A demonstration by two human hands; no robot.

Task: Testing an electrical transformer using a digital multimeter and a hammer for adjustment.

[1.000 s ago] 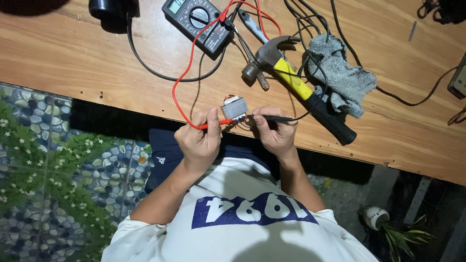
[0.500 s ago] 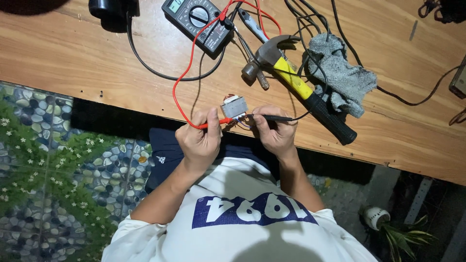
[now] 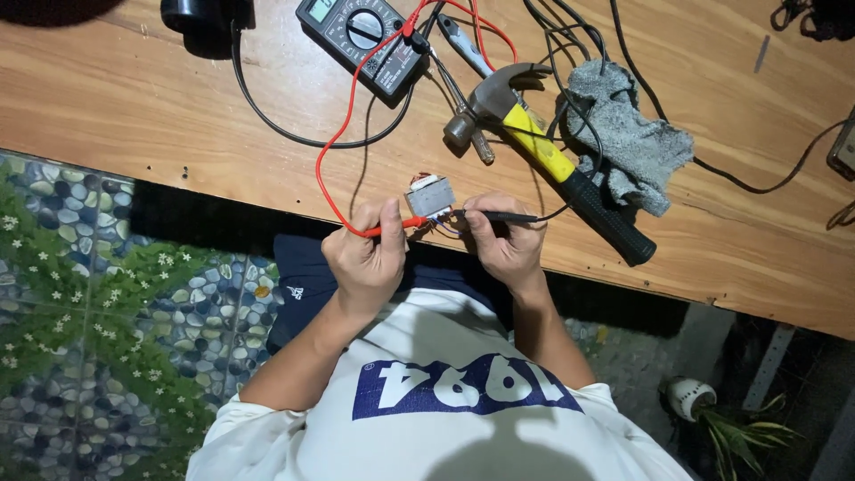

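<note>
The left hand point(image 3: 365, 258) pinches the red probe point(image 3: 396, 227) and the right hand point(image 3: 503, 240) pinches the black probe point(image 3: 503, 216), both tips already touching the small metal block point(image 3: 429, 196) at the table point(image 3: 134, 116) edge, meter point(image 3: 370, 40) wired up.

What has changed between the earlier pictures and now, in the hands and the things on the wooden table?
Nothing visibly changed. The left hand holds the red test probe and the right hand holds the black test probe, both at the small grey metal transformer on the edge of the wooden table, as before. The dark multimeter and yellow-handled hammer lie where they were.
</note>
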